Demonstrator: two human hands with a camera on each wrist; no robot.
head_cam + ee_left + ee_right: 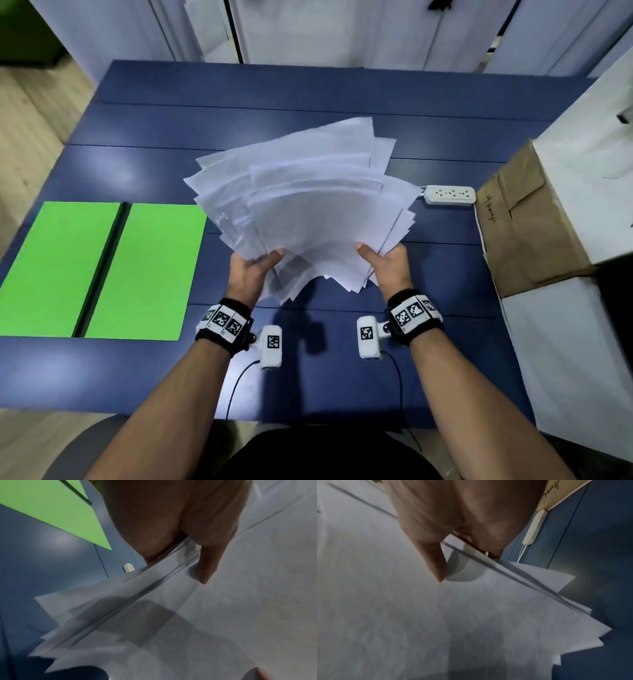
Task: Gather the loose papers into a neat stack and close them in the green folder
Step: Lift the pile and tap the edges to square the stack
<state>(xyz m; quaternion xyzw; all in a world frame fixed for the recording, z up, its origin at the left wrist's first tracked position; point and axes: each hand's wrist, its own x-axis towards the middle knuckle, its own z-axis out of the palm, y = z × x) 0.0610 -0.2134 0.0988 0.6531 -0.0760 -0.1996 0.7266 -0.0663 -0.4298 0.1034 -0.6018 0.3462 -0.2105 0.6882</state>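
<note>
Head view: nearest are the two bare forearms with marker wristbands. The left hand [251, 270] and right hand [387, 263] each pinch a near corner of the messy fan of white paper sheets [301, 198], thumbs on top, lifted over the dark blue table [308, 92]. The bright green folder [99, 270] lies open flat at the left, well apart. A white power strip [450, 195] sits right, beside a brown cardboard box [524, 226].

Left wrist view: thumb on top, sheets [223, 601] clamped, folder corner [51, 507] beyond.

Right wrist view: same pinch on the sheets [385, 601], edges uneven.
</note>
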